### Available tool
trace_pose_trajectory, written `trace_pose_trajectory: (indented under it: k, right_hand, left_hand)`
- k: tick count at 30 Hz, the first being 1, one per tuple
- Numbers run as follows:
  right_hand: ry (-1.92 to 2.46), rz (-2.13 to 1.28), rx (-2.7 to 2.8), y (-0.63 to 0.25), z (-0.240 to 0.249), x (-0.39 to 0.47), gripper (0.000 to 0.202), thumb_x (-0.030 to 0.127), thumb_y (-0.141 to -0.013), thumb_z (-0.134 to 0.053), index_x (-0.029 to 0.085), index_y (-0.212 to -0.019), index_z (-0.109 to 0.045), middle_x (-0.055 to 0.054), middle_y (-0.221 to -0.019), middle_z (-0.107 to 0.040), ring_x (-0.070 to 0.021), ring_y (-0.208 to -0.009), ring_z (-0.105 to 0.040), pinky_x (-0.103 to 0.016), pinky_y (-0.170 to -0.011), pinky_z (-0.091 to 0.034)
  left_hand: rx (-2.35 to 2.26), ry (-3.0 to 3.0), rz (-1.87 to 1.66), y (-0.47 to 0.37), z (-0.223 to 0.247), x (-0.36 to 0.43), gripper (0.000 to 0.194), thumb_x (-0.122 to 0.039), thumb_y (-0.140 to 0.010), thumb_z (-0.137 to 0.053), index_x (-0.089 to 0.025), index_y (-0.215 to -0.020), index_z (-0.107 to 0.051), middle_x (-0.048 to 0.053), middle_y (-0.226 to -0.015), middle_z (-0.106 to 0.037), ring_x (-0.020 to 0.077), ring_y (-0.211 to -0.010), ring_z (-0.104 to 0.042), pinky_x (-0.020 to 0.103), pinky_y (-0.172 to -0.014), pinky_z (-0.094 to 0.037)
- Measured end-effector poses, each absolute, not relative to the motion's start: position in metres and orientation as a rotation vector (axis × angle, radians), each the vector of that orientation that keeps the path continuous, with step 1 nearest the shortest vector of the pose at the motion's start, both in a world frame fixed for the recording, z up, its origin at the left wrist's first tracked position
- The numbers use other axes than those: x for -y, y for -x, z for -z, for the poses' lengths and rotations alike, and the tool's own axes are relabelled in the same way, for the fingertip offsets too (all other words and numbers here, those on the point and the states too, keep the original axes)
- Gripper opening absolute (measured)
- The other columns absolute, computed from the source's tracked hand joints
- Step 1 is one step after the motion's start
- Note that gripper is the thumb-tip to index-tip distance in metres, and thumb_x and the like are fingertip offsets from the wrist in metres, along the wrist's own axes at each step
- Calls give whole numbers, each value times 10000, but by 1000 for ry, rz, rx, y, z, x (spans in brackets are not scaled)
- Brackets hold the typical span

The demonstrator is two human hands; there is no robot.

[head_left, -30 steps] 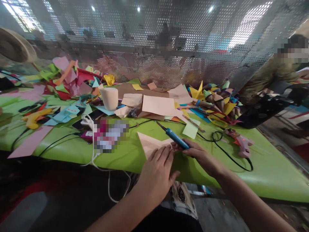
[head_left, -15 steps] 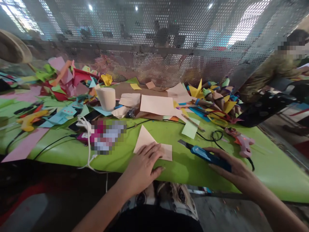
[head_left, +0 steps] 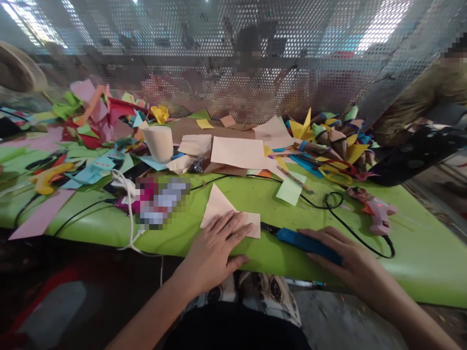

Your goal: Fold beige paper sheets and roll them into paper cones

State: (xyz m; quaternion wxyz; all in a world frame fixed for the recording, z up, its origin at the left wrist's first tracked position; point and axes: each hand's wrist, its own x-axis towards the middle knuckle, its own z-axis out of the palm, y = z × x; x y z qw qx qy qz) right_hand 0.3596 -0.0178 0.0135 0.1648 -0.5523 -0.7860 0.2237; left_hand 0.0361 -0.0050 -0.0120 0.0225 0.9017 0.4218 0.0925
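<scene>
Pale pink folded paper (head_left: 216,201) lies on the green tabletop (head_left: 251,194) near its front edge, one part a triangle and the other a rectangle. Pressing flat on it is my left hand (head_left: 221,238), fingers stretched out, covering its middle. My right hand (head_left: 339,248) is closed around a blue utility knife (head_left: 297,238). The knife's blade end points left and reaches the right edge of the paper; whether the blade is under the paper cannot be seen.
A pink glue gun (head_left: 381,214) with a black cable lies at the right, a yellow one (head_left: 51,179) at the left. A phone (head_left: 164,199) with a white cable sits left of the paper. Behind are a white cup (head_left: 160,143), pink sheets (head_left: 237,153) and coloured paper scraps (head_left: 98,116).
My right hand has brought the utility knife left and lower, its tip now at the paper's right edge. My left hand stays on the paper. The view has shifted slightly.
</scene>
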Motion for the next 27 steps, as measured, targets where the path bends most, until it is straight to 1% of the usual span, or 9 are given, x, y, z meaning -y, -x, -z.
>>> trace_pose_trajectory:
  k: [6, 10, 16, 20, 27]
  right_hand:
    - [1555, -679, 2243, -361, -11, 22, 413, 460, -930, -545, 339, -1323, -583, -76, -1153, -629, -247, -996, -652, -372, -846, -533]
    - [1548, -680, 2244, -361, -10, 23, 413, 457, -922, -556, 334, -1314, -599, -79, -1142, -637, -250, -987, -658, -368, -837, -541]
    - [1499, -614, 2278, -359, -11, 23, 411, 449, -928, -541, 337, -1319, -606, -87, -1111, -645, -257, -971, -653, -384, -812, -548]
    - [1491, -559, 2280, -359, -11, 23, 400, 478, -918, -539, 329, -1271, -652, -98, -1073, -643, -264, -956, -641, -406, -808, -549]
    - [1493, -551, 2266, -358, -6, 28, 386, 464, -924, -541, 337, -1271, -652, -96, -1071, -631, -261, -957, -625, -404, -803, -540]
  left_hand:
    - [-1314, -2802, -241, -37, 12, 5, 655, -513, -966, -451, -311, -1547, -227, 22, -1637, -213, 250, -1506, -186, 462, -1200, -226]
    - [-1314, -2795, -219, -37, 11, 5, 655, -516, -969, -444, -321, -1549, -212, 23, -1639, -207, 251, -1509, -177, 466, -1202, -219]
    - [-1310, -2786, -258, -38, 9, 6, 618, -500, -961, -474, -354, -1528, -274, 30, -1629, -243, 264, -1498, -213, 481, -1189, -253]
    - [-1312, -2774, -272, -38, 9, 6, 602, -491, -952, -499, -352, -1510, -322, 37, -1621, -267, 271, -1493, -226, 490, -1183, -262]
    - [-1297, -2759, -288, -38, 9, 6, 609, -520, -943, -498, -349, -1505, -336, 39, -1620, -268, 277, -1489, -235, 494, -1186, -259]
